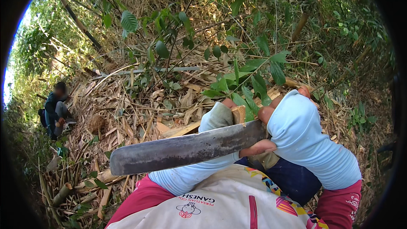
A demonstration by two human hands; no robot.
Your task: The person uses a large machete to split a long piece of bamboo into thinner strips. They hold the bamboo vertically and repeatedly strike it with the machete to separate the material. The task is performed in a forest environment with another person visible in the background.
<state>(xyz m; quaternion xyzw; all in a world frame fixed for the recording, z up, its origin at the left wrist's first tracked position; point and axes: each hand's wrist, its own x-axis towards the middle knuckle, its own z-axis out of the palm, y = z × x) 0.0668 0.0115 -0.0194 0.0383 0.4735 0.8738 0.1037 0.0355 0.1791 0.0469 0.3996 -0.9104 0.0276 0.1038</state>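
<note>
My right hand [263, 114], in a light blue sleeve, is closed on a machete near the blade's right end, with its thumb along the lower edge. The long dark machete blade [186, 148] points left across my lap, its tip low at the left. Just beyond the blade is my left hand [228, 103], mostly hidden behind a grey-stained cuff. Its visible fingers are curled by a short piece of split bamboo [238, 114], which they seem to grip. Green leaves [254, 89] hang against both hands.
Dry leaves and bamboo chips [127, 114] litter the ground. Cut bamboo pieces [101, 178] lie at the lower left. A leafy sapling [163, 48] rises ahead, with dense thicket behind. Another person [55, 110] sits at the far left.
</note>
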